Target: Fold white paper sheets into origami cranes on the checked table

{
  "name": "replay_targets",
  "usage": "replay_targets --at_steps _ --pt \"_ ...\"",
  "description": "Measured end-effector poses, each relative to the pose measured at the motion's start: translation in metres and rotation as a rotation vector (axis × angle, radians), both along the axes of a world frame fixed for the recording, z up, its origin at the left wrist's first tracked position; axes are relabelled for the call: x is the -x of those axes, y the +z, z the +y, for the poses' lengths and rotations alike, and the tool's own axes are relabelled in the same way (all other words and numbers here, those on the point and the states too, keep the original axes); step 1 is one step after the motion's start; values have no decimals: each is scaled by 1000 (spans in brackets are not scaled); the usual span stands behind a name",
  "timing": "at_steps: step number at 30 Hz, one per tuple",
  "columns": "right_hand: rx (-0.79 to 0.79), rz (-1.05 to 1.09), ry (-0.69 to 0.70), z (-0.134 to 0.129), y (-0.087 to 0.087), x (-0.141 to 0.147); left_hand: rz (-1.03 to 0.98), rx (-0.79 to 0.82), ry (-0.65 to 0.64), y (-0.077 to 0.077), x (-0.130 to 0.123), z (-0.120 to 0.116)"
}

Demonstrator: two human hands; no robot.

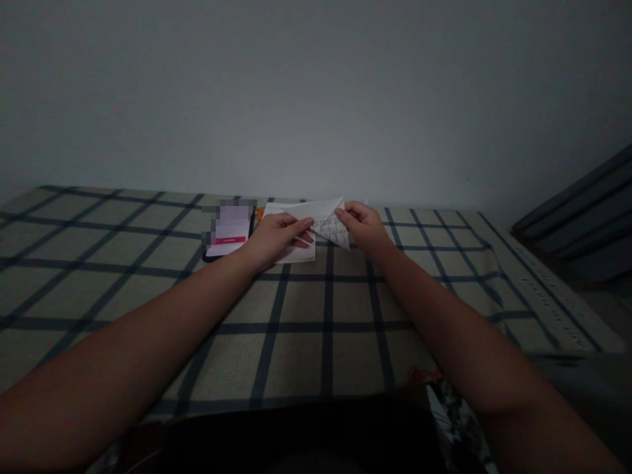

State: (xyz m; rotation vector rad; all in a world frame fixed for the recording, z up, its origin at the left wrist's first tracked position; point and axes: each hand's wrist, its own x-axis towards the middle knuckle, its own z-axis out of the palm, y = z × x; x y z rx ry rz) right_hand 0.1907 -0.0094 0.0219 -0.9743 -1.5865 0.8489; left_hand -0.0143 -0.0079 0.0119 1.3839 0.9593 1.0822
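Note:
A sheet of white paper (332, 229) with dark handwriting is held up between my two hands, partly folded over at an angle. My left hand (282, 238) pinches its left side between thumb and fingers. At its upper right edge, my right hand (364, 224) grips the sheet, also with thumb and fingers. Under and behind my left hand lies more white paper (301, 255) on the cloth. Just left of that hand rests a phone (230, 227) with a lit screen and a pink bar, part of it blurred out.
A checked cloth (306, 355) in beige and dark blue covers the table. Behind it rises a plain grey wall (316, 99). A dark ridged object (582, 210) stands beyond the right edge. Something small and orange (259, 214) peeks out beside the phone.

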Motion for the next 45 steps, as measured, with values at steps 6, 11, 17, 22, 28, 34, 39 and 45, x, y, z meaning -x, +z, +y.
replay_targets --at_steps 6,11,17,22,28,34,39,45 --pt "8 -64 -9 4 -3 -2 -132 -51 119 1 0 2" --pt "11 -50 23 5 -7 -2 -232 -22 160 2 0 2" --pt "29 -74 6 4 -4 -1 -225 -96 279 3 2 4" --pt "34 -51 -11 4 -6 -2 -266 -77 258 5 4 6" --pt "60 0 8 3 -5 -1 129 -90 45 6 -1 -7" --pt "71 30 59 0 -5 1 348 -176 -23 7 5 -7" --pt "216 47 235 -3 -5 0 318 -164 -88 6 8 -5" --pt "233 0 275 3 -9 -3 170 -153 -21 2 5 -4"
